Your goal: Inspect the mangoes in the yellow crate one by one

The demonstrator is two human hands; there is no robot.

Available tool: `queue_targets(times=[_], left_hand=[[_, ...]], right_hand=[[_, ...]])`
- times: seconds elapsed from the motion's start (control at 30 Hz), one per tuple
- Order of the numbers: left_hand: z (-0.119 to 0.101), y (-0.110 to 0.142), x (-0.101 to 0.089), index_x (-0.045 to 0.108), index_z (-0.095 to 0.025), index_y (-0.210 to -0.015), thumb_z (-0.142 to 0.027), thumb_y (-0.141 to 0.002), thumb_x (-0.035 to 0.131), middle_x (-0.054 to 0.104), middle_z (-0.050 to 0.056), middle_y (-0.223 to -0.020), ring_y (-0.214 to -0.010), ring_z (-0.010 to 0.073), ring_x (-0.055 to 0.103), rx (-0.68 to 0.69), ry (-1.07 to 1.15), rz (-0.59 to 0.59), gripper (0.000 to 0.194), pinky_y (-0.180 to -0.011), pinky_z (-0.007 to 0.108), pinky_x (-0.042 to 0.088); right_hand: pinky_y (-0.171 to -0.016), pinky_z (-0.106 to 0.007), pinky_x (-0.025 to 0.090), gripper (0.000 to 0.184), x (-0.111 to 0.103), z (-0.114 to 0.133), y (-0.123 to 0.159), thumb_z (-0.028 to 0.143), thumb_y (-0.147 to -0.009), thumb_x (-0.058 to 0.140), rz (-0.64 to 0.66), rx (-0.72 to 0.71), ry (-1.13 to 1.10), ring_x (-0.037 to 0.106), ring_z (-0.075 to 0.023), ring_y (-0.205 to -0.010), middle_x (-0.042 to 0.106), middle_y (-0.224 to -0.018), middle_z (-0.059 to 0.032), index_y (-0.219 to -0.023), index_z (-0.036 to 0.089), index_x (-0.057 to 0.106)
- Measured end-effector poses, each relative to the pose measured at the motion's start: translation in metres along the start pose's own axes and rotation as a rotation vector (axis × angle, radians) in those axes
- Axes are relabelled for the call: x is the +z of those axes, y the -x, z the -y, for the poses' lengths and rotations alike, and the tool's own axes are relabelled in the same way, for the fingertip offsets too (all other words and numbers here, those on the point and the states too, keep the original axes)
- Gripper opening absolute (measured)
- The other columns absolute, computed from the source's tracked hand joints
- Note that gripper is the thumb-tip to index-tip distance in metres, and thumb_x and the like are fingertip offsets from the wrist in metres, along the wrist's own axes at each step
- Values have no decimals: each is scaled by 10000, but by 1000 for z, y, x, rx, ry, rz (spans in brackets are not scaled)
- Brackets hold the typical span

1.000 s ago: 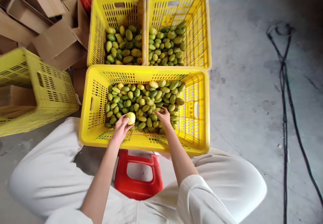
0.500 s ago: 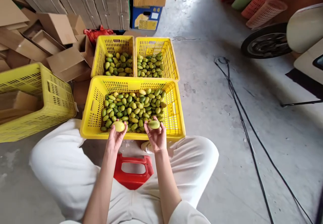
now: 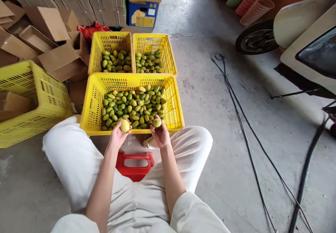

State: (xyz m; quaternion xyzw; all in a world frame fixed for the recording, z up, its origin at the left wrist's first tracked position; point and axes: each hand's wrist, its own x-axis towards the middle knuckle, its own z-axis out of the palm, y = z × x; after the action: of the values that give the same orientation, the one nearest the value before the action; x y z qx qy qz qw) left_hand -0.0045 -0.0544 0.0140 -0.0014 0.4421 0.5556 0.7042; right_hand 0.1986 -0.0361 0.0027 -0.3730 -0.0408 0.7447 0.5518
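My left hand (image 3: 118, 135) is closed around a pale yellow oval fruit (image 3: 125, 125). In my right hand (image 3: 161, 135) is a greener oval fruit (image 3: 156, 122), held between thumb and fingers. Both hands are at the near rim of a large yellow plastic crate (image 3: 90, 129), side by side and apart. Many loose green and yellowish fruits (image 3: 135, 108) lie inside that crate. Behind it, two smaller yellow crates, the left one (image 3: 91, 56) and the right one (image 3: 172, 59), hold more such fruits.
A red plastic piece with a handle opening (image 3: 135, 173) sits between my legs. To the left are another yellow crate (image 3: 54, 91) with cardboard inside and a heap of cardboard boxes (image 3: 61, 59). Black cables (image 3: 236, 100) cross the floor at right, near a wheeled vehicle (image 3: 312, 47).
The view has shifted, so the crates appear a little higher and further left. Both hands keep their fruits; the yellow fruit now shows a rounder side.
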Motion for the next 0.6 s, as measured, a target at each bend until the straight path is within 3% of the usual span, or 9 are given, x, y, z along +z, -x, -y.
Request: queue_targets(times=[0.17, 0.3, 0.47, 0.6], left_hand=[[-4, 2, 1, 703, -146, -1017, -338, -879, 573, 714, 99, -943, -820, 181, 681, 15, 38, 16, 270, -665, 268, 545], [-3, 3, 3, 710, -135, -991, -324, -906, 620, 724, 109, -985, -791, 144, 668, 37, 64, -64, 225, -670, 221, 542], [-1, 7, 0, 678, -133, -892, -381, -915, 642, 683, 64, -807, -601, 94, 575, 8, 191, -220, 251, -512, 189, 477], [-5, 15, -3, 656, -174, -908, -460, -888, 653, 619, 20, -709, -597, 106, 583, -34, 252, -248, 286, -564, 226, 530]], right_hand=[[-595, -200, 495, 240, -3, -6, 0, 363, -755, 783, -18, -59, 2, 540, -95, -689, 688, -975, 0, -929, 240, 672], [-583, -214, 488, 253, -7, -13, -3, 452, -808, 741, -72, -42, 37, 529, -104, -674, 670, -890, -9, -833, 215, 656], [-592, -211, 519, 295, -7, -15, 1, 524, -855, 675, -11, 50, -34, 556, -110, -681, 636, -818, 10, -978, 255, 672], [-473, -187, 455, 236, -5, -15, 6, 448, -846, 694, 23, 35, -12, 513, -98, -638, 681, -975, -10, -995, 267, 667]])
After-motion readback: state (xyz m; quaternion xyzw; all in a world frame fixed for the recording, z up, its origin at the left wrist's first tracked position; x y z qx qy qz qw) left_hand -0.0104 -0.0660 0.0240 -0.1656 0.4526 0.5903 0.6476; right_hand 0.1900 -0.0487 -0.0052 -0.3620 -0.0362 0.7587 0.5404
